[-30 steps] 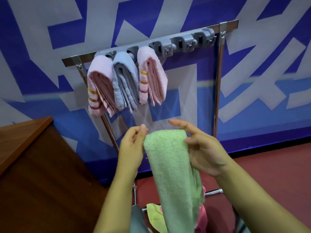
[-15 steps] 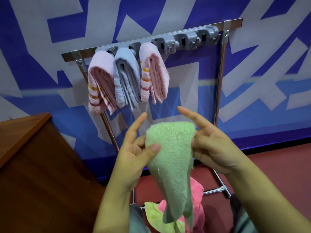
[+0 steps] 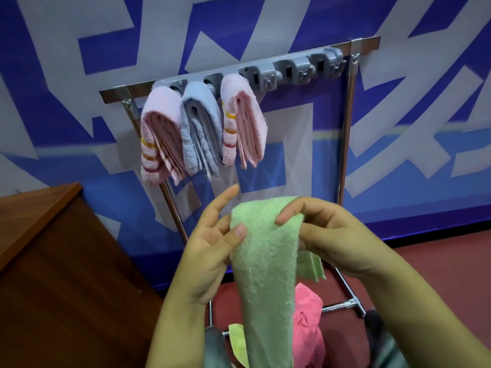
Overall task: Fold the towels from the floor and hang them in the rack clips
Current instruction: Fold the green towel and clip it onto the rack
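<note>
- Green towel [image 3: 265, 261] hung in front of us, folded into a long narrow strip between our two hands, its fold at the top and its tail dropping out of view below.
- Our left hand [image 3: 210, 251] held the strip's left edge, thumb pressed across the front, middle fingers behind and the index finger straight and free.
- Our right hand [image 3: 332, 240] gripped the top right corner, fingers curled over the fold and pinching it closed.
- We judged the step in hand to be tidying the fold before clipping; loose layers [image 3: 310, 266] stuck out under our right hand, and we would have tucked them flush first, so the bundle went into a clip as one compact thickness.
- Beneath the hands, a pink towel [image 3: 308, 322] and a yellow-green cloth [image 3: 237, 341] lay on the red floor [image 3: 451, 274], not yet folded.
- A brown wooden cabinet [image 3: 53, 261] stood to our left.
- Farther off, the rack [image 3: 348, 123] carried a grey clip rail [image 3: 289, 70]: a striped pink towel [image 3: 156, 139], a grey-blue towel [image 3: 199, 128] and a second pink towel [image 3: 244, 120] hung folded side by side, touching.
- Three clips [image 3: 295, 71] to their right stood free; the nearest free one seemed the natural target, fold upward.
</note>
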`<action>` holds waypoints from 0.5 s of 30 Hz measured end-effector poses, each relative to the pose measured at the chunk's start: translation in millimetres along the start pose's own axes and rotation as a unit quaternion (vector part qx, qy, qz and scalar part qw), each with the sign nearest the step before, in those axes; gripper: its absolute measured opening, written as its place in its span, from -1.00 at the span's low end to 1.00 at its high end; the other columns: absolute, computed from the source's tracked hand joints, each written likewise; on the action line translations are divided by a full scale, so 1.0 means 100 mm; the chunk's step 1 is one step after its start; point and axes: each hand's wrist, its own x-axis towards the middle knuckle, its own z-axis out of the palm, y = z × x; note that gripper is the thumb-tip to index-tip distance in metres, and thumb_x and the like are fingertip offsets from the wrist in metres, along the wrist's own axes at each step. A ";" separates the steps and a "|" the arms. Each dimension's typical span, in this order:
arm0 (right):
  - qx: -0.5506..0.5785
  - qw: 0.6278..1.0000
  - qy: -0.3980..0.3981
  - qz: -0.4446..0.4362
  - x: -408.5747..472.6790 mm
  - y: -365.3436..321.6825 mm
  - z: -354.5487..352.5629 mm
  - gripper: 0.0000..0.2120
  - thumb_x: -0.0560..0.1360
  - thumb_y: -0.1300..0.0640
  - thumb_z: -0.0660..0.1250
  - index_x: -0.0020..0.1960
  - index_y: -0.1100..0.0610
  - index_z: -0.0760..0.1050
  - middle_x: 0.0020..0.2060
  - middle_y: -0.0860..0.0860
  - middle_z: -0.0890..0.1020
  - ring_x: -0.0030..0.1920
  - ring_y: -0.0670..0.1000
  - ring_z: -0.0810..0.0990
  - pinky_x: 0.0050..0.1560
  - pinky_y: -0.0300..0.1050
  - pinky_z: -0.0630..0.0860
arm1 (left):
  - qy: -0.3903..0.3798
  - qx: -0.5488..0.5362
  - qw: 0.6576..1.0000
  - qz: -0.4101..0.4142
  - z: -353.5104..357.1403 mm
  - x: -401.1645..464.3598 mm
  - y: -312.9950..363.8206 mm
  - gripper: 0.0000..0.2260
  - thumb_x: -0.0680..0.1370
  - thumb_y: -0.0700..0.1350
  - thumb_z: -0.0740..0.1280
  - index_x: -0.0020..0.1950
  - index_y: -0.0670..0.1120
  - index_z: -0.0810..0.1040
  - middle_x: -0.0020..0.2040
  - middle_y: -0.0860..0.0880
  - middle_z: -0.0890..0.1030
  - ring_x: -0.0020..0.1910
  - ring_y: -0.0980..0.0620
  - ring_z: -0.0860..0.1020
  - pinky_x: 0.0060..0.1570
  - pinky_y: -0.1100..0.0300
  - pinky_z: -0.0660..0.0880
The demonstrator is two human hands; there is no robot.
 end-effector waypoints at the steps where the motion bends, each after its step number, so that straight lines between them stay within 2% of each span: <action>1: 0.011 1.000 -0.011 0.004 0.00 -0.01 0.02 -0.82 0.32 0.11 0.45 -0.09 0.08 0.61 -0.21 0.52 0.36 -0.10 0.27 0.28 -0.07 0.16 0.18 | 0.005 -0.002 1.000 -0.009 -0.01 0.00 0.01 -0.39 0.24 -0.01 0.58 0.27 0.11 0.51 0.02 -0.14 0.67 -0.01 -0.06 0.65 -0.12 0.16 0.57; 3: 0.031 0.999 -0.019 0.014 -0.01 -0.04 0.04 -0.91 0.35 0.25 0.38 -0.20 0.09 0.59 -0.32 0.33 0.41 -0.24 0.18 0.36 -0.15 0.00 0.35 | 0.017 -0.007 1.000 -0.016 -0.01 0.01 0.01 -0.37 0.20 -0.01 0.60 0.24 0.10 0.54 0.01 -0.16 0.67 -0.03 -0.07 0.65 -0.14 0.14 0.58; 5: 0.071 0.997 -0.006 0.032 -0.02 -0.07 0.05 -0.77 0.34 0.34 0.22 -0.33 0.08 0.54 -0.41 0.14 0.42 -0.40 0.03 0.41 -0.35 -0.23 0.45 | 0.025 -0.014 0.999 -0.014 -0.01 0.03 0.02 -0.38 0.17 -0.02 0.62 0.21 0.09 0.57 -0.03 -0.16 0.67 -0.06 -0.06 0.66 -0.15 0.14 0.58; 9: 0.093 0.995 0.018 0.032 0.00 -0.11 0.03 -0.72 0.33 0.32 0.09 -0.37 0.07 0.50 -0.43 0.04 0.43 -0.42 -0.05 0.39 -0.41 -0.26 0.43 | 0.031 -0.026 0.999 0.005 0.04 0.03 0.03 -0.47 0.14 -0.04 0.63 0.09 0.04 0.64 -0.13 -0.10 0.68 -0.11 0.02 0.65 -0.16 0.19 0.58; 11: 0.084 0.996 0.023 0.025 0.00 -0.12 0.04 -0.71 0.34 0.30 0.09 -0.33 0.04 0.52 -0.41 0.04 0.42 -0.40 -0.04 0.36 -0.39 -0.23 0.38 | 0.046 -0.038 0.998 0.012 0.08 0.04 0.04 -0.62 0.20 -0.16 0.60 -0.02 0.02 0.68 -0.17 -0.05 0.68 -0.14 0.07 0.65 -0.19 0.24 0.57; 12: 0.087 0.996 0.029 0.016 0.00 -0.12 0.04 -0.70 0.36 0.29 0.10 -0.29 0.01 0.55 -0.40 0.04 0.42 -0.39 -0.03 0.35 -0.37 -0.20 0.36 | 0.055 -0.046 0.997 0.012 0.11 0.04 0.04 -0.70 0.26 -0.24 0.52 -0.06 0.01 0.69 -0.18 -0.03 0.68 -0.16 0.08 0.65 -0.20 0.25 0.57; 14: 0.105 0.993 0.045 -0.005 0.00 -0.11 0.04 -0.63 0.40 0.26 0.16 -0.08 -0.12 0.61 -0.39 0.03 0.42 -0.39 -0.06 0.36 -0.34 -0.23 0.39 | 0.062 -0.058 0.996 0.012 0.15 0.05 0.06 -0.72 0.32 -0.29 0.36 -0.09 0.00 0.70 -0.18 -0.02 0.68 -0.15 0.08 0.65 -0.19 0.24 0.58; 15: 0.116 0.992 0.050 -0.016 -0.02 -0.10 0.04 -0.57 0.43 0.25 0.20 0.06 -0.24 0.57 -0.39 0.02 0.42 -0.39 -0.08 0.36 -0.32 -0.25 0.41 | 0.061 -0.062 0.996 0.013 0.18 0.06 0.08 -0.71 0.33 -0.29 0.34 -0.07 0.00 0.70 -0.17 -0.02 0.68 -0.14 0.08 0.65 -0.17 0.24 0.58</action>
